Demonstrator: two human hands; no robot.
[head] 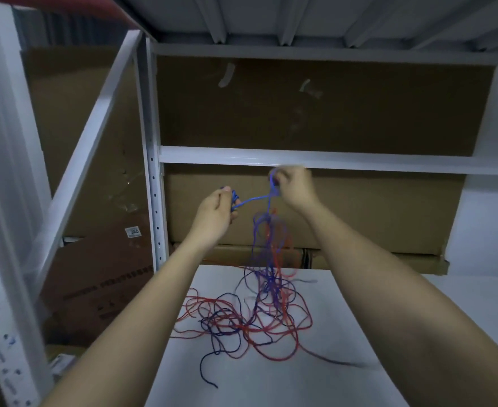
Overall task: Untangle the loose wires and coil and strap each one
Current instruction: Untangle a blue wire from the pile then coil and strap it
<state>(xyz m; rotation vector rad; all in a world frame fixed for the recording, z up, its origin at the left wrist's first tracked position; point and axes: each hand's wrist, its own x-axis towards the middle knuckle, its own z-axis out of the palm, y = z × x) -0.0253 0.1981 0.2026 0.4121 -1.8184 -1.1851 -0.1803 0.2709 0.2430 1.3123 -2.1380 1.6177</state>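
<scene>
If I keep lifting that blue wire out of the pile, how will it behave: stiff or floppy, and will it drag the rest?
Probably floppy: the blue wire sags between the left hand and right hand, then hangs limp. It likely drags red wire too, since both colours rise together from the tangle. It seems light; pinched fingers hold it.

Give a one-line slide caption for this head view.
Both hands, left hand and right hand, lift a blue wire from the tangle.

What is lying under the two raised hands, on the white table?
Under the left hand and right hand, a tangle of red and blue wires lies on the white table. Strands hang down from the hands; where the wires cross, the lower ones are hidden.
</scene>
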